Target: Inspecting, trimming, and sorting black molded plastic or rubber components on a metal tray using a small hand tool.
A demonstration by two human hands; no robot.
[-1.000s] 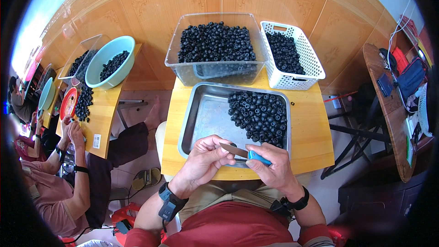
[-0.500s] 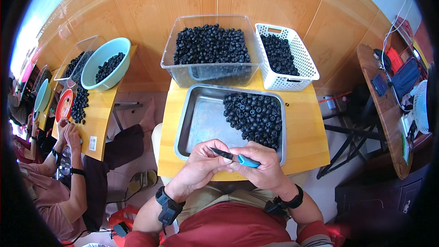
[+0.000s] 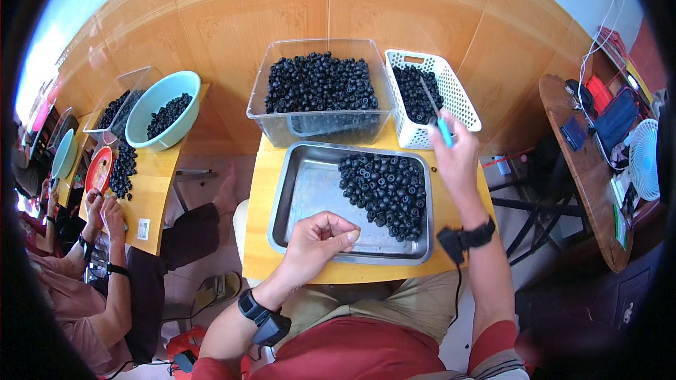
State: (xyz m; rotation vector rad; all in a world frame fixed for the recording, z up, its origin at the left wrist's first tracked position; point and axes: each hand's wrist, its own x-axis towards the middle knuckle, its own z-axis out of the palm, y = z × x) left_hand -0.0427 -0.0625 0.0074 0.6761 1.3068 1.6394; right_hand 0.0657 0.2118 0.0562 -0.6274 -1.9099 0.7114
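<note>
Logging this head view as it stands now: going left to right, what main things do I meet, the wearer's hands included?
Small turquoise bowl → red plate → large turquoise bowl → wearer's left hand → right hand holding a knife → blue fan.

Head-worn wide fisheye view, downward from close above the hands (image 3: pixel 315 245) and table (image 3: pixel 257 233).

A workroom, by its tables (image 3: pixel 259 219) and filled tubs (image 3: pixel 276 131)
</note>
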